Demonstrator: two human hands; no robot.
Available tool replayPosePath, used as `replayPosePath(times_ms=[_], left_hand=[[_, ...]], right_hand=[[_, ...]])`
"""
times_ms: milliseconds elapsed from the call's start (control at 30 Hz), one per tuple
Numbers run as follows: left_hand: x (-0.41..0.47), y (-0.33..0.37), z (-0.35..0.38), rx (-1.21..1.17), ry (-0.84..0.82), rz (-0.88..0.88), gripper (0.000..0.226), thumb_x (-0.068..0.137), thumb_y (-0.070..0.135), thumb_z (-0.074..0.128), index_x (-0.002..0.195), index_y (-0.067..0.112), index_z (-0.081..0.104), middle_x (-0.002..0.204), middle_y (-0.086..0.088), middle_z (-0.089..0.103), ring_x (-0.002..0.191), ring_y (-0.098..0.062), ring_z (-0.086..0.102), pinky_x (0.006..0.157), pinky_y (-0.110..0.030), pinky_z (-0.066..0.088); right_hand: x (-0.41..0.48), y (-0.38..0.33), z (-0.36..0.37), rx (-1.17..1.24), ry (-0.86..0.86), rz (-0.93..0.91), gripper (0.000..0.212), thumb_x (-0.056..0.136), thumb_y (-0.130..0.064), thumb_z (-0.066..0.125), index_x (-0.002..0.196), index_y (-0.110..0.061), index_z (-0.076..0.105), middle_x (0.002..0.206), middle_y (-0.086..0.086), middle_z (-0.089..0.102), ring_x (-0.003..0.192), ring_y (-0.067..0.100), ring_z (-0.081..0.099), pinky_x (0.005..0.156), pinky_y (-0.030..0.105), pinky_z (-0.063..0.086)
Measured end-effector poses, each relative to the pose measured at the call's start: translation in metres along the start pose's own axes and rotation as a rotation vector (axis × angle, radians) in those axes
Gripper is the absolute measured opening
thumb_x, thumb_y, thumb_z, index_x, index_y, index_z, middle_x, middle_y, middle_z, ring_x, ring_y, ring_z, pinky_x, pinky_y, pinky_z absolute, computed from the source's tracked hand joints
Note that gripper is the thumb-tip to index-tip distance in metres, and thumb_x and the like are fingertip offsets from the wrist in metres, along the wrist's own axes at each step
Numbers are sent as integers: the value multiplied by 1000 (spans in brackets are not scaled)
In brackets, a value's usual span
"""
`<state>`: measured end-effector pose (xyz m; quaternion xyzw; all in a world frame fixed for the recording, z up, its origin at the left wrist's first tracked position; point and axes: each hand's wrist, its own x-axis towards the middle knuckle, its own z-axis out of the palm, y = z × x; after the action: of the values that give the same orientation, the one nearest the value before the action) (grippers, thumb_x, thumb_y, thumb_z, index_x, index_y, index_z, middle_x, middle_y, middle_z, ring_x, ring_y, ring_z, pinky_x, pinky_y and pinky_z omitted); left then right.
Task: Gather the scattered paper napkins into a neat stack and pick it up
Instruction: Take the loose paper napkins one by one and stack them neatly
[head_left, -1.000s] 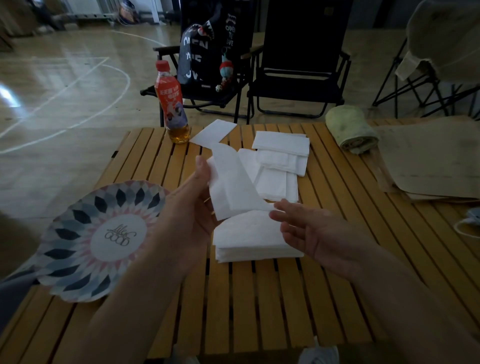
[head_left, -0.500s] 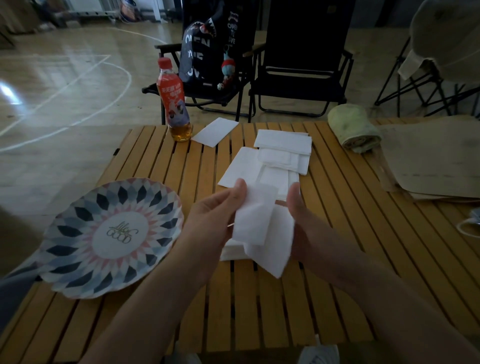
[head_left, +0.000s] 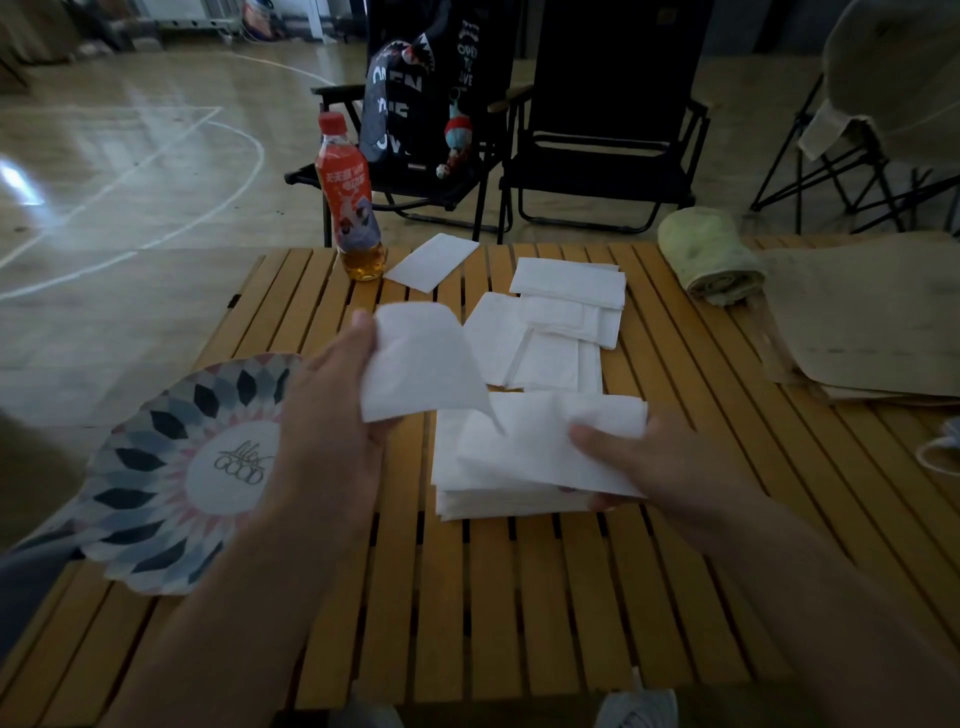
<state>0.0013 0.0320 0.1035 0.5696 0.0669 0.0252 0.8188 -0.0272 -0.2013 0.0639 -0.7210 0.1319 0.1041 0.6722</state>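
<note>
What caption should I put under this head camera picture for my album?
Left hand holds one napkin up while right hand pinches the top of the stack on a slatted table.

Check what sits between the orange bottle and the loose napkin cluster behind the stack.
One single napkin, flat on the table, between bottle and napkin cluster; seen in the head view.

One wide-angle camera sits on the person's head, facing forward and tilted down over the slatted table (head_left: 519, 597). It is near: the left hand (head_left: 332, 415) and right hand (head_left: 670, 467) fill the middle, forearms entering from the bottom edge. Beyond the far edge show folding chairs (head_left: 597, 156) and gym floor (head_left: 130, 182).
</note>
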Motion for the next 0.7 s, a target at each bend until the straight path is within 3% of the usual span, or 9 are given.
replayPosePath(times_ms=[133,233,300,400,533,700], left_hand=[[11,12,-15,38,83,103,24,99,37,54,109,17,62,95,6,72,91,-10,71,72,-26,58],[12,11,-20,155,84,114,18,101,35,53,109,23,64,83,13,72,81,0,71,60,-20,56],[11,10,-19,157,97,98,15,99,40,54,98,30,66,77,12,72,76,-3,71,59,-22,55],[11,11,-15,165,112,91,17,98,43,54,95,32,67,83,6,73,77,-8,72,59,-24,54],[12,12,-16,151,132,95,20,98,43,54,90,33,70,89,3,73,82,-12,72,61,-26,53],[11,14,-18,135,159,96,14,96,44,56,90,36,66,75,15,72,75,-3,71,66,-26,57]], right_hand=[[6,0,-9,-302,164,-21,24,84,-35,78,94,-24,60,95,1,68,60,16,72,43,24,54],[7,1,-13,-342,176,-46,26,88,-31,74,106,-18,62,100,4,68,67,20,72,45,25,54],[6,2,-15,-405,214,-100,24,92,-28,70,112,-18,61,98,2,69,68,17,70,44,20,50],[6,2,-16,-288,142,-138,16,92,-28,70,104,-20,66,82,0,74,57,10,68,45,18,49],[12,-2,-9,-81,13,-96,22,87,-27,75,103,-14,69,74,-7,74,55,9,64,45,19,47],[22,8,-1,-232,15,-71,21,90,-31,73,104,-17,69,74,0,74,57,15,63,49,23,49]])
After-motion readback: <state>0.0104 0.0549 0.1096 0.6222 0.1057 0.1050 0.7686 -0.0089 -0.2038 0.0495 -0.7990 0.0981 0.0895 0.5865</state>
